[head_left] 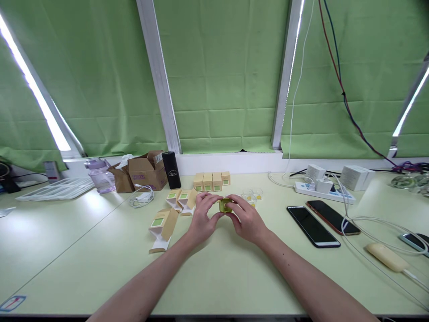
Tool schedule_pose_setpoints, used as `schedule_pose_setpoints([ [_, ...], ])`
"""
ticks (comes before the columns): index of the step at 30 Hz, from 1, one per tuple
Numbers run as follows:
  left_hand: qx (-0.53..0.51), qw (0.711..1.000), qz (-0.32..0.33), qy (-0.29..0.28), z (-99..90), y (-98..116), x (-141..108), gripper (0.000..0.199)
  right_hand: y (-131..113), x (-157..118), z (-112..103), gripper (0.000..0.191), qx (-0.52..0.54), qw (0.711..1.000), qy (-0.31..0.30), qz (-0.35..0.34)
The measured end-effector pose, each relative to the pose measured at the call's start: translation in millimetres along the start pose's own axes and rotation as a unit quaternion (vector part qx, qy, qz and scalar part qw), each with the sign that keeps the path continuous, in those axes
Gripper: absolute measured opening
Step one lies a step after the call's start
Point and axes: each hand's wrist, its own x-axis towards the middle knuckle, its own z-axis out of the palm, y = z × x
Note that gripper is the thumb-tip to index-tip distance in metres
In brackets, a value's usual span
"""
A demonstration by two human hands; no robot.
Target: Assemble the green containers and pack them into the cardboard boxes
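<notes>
A small olive-yellow square piece with rounded corners [225, 205] is held up between my two hands; its exact kind I cannot make out. My left hand [205, 214] pinches it from the left with thumb and fingers. From the right, my right hand [246, 219] grips its other edge. Just left of my hands lie opened small cardboard boxes [170, 219] with green labels and flaps out. Behind them stands a row of closed small boxes [208, 182]. Several clear round containers with yellow bits [258, 194] sit behind my right hand, which partly hides them.
At the right lie a black phone [313, 226], a second phone [331, 217], a cream-coloured mouse-like device [387, 257] and loose white cables. A power strip [323, 192] with chargers sits behind. Back left are a brown carton [147, 172], black cylinder [171, 170], purple bottle [100, 175] and white trays [60, 188].
</notes>
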Motion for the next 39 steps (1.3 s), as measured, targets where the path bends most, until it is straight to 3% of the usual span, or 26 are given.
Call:
schedule_pose_setpoints([
  [12,0.030,0.998,0.049,0.012,-1.5,4.3,-0.6,0.037,-3.7,3.3,-1.2,0.034,-0.008,1.000,-0.014,-0.007],
  [39,0.032,0.998,0.047,0.021,-0.8,3.5,-1.0,0.036,-3.1,3.8,0.3,0.029,-0.004,1.000,0.009,-0.025],
])
